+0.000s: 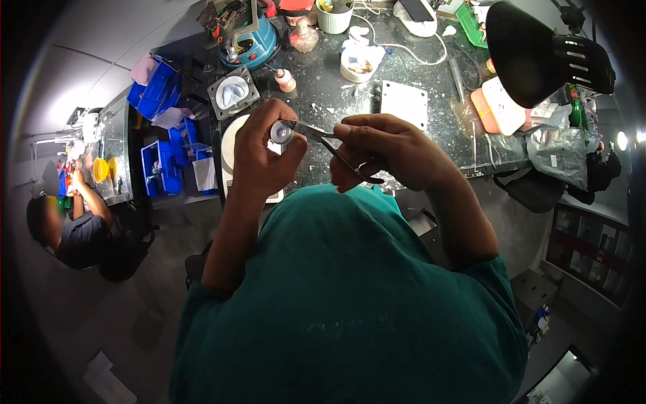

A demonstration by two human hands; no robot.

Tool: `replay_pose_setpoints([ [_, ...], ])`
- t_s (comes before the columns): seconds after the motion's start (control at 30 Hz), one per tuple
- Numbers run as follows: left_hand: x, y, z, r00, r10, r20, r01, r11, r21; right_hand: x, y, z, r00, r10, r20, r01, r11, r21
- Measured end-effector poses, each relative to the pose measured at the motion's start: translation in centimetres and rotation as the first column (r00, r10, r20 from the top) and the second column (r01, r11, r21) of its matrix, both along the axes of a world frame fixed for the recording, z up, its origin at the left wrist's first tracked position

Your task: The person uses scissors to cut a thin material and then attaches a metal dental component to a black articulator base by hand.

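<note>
Above the near edge of the dark bench, my left hand point(262, 151) is closed round a small round silvery piece point(280, 132) with a ringed end, pinched between thumb and fingers. My right hand point(393, 148) grips slim metal pliers point(344, 160) by the handles, one dark handle curving out below the fingers. Their jaws point left and meet the edge of the silvery piece by my left fingertips. Whether they bite on it is too small to tell. Under my left hand lies a pale round plate point(232, 145), partly covered by the hand and wrist.
Along the back of the bench stand a blue machine point(252, 44), a glass flask point(304, 37), a white tub point(356, 66) and a square white plate point(404, 104). A black lamp shade point(518, 54) hangs at right. Blue bins point(161, 168) and a seated co-worker point(81, 232) are at left.
</note>
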State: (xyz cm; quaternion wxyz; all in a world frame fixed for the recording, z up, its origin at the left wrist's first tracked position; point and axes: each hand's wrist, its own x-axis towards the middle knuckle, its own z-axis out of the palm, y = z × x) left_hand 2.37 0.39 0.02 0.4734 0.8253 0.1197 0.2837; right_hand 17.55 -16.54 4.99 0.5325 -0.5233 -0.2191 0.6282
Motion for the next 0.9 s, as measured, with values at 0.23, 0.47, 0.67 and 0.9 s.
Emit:
replay_pose_setpoints([
  [0.23, -0.1, -0.1, 0.3, 0.999, -0.009, -0.033, 0.009, 1.0, 0.01, 0.4, 0.3, 0.5, 0.996, 0.062, -0.065, -0.064, 0.997, -0.029],
  [0.47, -0.1, 0.0, 0.6, 0.998, -0.033, -0.047, 0.033, 0.999, -0.004, 0.7, 0.2, -0.5, 0.998, 0.038, -0.055, -0.039, 0.999, -0.017],
  [0.67, -0.2, 0.0, 0.5, 0.998, -0.048, -0.044, 0.046, 0.998, -0.031, 0.3, 0.0, 0.1, 0.999, 0.051, 0.006, -0.051, 0.999, 0.01],
  [0.9, -0.5, -0.1, 1.1, 0.992, -0.06, -0.113, 0.05, 0.994, -0.093, 0.5, 0.0, 0.9, 0.998, 0.068, -0.013, -0.069, 0.997, -0.021],
])
